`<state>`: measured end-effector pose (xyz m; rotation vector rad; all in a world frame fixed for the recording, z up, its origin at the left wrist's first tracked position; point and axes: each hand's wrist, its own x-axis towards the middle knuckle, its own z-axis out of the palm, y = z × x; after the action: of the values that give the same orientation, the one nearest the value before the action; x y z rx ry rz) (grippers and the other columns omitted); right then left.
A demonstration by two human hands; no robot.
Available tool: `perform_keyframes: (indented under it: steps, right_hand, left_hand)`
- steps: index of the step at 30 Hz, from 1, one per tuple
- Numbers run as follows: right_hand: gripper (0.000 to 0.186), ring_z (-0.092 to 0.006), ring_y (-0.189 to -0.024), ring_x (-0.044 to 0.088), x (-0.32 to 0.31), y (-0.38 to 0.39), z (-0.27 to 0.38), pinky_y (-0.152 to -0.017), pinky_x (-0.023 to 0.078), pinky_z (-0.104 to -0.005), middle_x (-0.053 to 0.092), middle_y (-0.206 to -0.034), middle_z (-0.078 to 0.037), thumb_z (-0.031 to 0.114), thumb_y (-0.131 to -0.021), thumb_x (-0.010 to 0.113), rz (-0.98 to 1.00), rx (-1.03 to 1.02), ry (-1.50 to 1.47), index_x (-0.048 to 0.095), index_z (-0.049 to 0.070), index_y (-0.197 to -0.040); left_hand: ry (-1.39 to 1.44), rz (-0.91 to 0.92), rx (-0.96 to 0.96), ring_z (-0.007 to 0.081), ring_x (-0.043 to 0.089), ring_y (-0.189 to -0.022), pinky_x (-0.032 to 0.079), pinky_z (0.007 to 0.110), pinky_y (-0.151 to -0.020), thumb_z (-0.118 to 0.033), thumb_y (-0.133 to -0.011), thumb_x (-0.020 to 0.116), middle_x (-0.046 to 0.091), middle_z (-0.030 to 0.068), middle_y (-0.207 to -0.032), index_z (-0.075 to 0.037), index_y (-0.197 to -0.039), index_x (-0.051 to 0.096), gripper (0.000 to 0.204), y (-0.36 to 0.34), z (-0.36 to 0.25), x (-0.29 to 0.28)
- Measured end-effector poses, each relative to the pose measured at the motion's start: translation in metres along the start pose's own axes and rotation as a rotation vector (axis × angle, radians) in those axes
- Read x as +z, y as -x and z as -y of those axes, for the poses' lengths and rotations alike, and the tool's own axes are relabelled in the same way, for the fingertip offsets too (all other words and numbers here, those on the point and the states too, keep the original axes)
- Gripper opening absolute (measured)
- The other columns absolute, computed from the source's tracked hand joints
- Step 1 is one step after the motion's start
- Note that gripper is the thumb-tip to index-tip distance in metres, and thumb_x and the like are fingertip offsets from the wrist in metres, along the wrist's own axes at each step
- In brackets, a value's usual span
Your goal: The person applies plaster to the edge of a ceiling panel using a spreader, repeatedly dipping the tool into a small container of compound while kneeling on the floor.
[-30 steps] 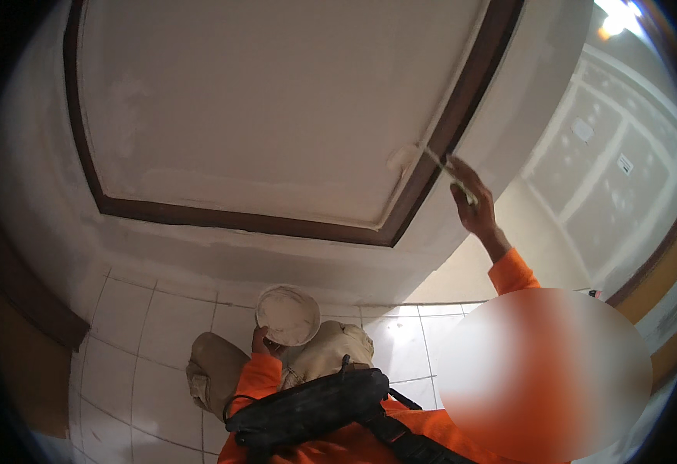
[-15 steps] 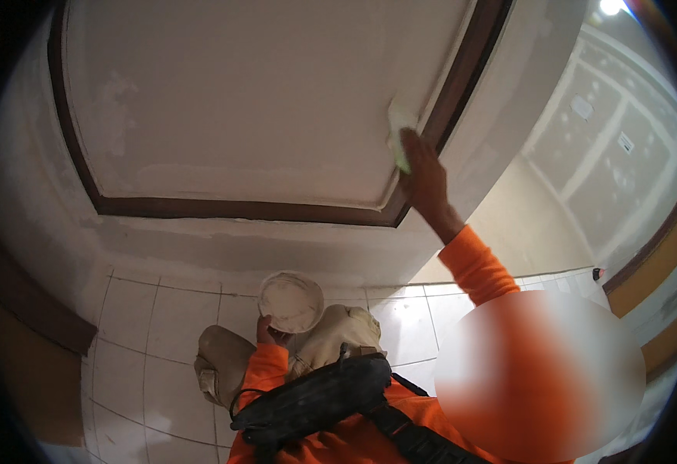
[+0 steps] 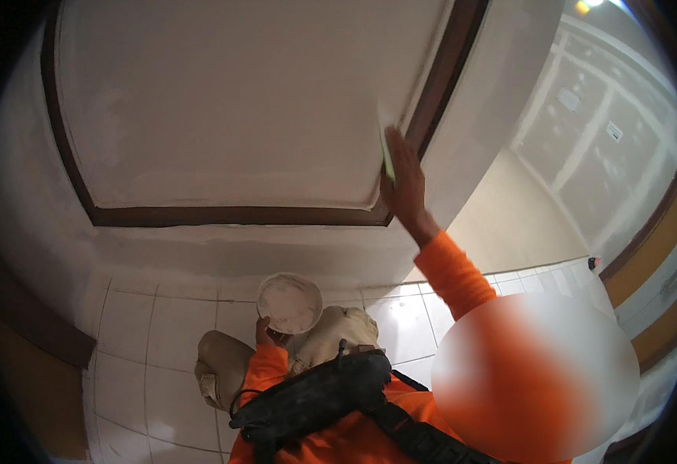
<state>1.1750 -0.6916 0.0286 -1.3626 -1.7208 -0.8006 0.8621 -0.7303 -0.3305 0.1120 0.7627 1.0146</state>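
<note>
My right hand (image 3: 406, 174) is raised at the right side of a pale wall panel, closed around a thin, pale green putty spreader (image 3: 388, 155). The spreader is seen nearly edge-on, and its far end blurs against the panel close to the dark brown frame (image 3: 238, 216). Low in front of me, my left hand (image 3: 270, 332) grips the side of a round tub (image 3: 290, 303) that holds whitish paste. The tub is beside my bent knee, its mouth facing up.
White floor tiles (image 3: 172, 329) lie below the wall. A dark brown board edge (image 3: 33, 301) stands at the left. Past the wall's corner on the right is a patched grey wall (image 3: 586, 116). A black bag (image 3: 315, 398) hangs across my front.
My right hand has turned, so the spreader shows its edge rather than its flat face. The view has shifted slightly. My left hand keeps the tub in the same place.
</note>
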Motion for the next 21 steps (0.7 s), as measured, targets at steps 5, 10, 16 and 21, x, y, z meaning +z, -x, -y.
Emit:
perform_keyframes:
  steps: [5, 10, 16, 21]
  right_hand:
    - [0.073, -0.0399, -0.134, 0.041, 0.010, -0.051, -0.020, -0.111, 0.038, -0.0451, 0.045, -0.144, -0.020, -0.011, -0.075, 0.057, -0.116, -0.001, 0.001, 0.039, 0.003, -0.145]
    - [0.079, -0.0409, -0.136, 0.036, 0.047, 0.023, -0.026, -0.113, 0.034, -0.0465, 0.041, -0.146, -0.020, -0.014, -0.067, 0.057, -0.008, 0.052, 0.085, 0.040, 0.001, -0.142]
    - [0.076, -0.0450, -0.136, 0.036, 0.041, 0.102, 0.002, -0.113, 0.034, -0.0493, 0.042, -0.145, -0.021, -0.006, -0.069, 0.065, 0.214, 0.175, -0.121, 0.041, 0.000, -0.141]
    - [0.072, -0.0363, -0.132, 0.045, -0.031, -0.044, -0.030, -0.109, 0.041, -0.0440, 0.048, -0.144, -0.016, -0.008, -0.073, 0.062, -0.064, -0.047, 0.146, 0.045, 0.008, -0.142]
  left_hand:
    - [0.052, 0.028, -0.006, 0.0342, 0.053, -0.118, 0.051, 0.052, -0.093, -0.037, -0.080, 0.063, 0.049, 0.0142, -0.134, -0.010, -0.135, 0.045, 0.064, -0.014, 0.001, -0.008]
    - [0.007, 0.039, 0.045, 0.0358, 0.053, -0.118, 0.051, 0.053, -0.094, -0.038, -0.078, 0.065, 0.048, 0.0147, -0.133, -0.012, -0.136, 0.044, 0.068, -0.002, 0.001, -0.001]
    - [0.031, -0.060, 0.009, 0.0364, 0.051, -0.121, 0.050, 0.053, -0.096, -0.038, -0.077, 0.065, 0.048, 0.0153, -0.136, -0.011, -0.139, 0.043, 0.071, -0.002, 0.001, 0.000]
    - [-0.024, 0.038, -0.010, 0.0371, 0.051, -0.122, 0.050, 0.054, -0.095, -0.040, -0.076, 0.065, 0.047, 0.0145, -0.137, -0.011, -0.140, 0.041, 0.075, -0.002, 0.002, 0.005]
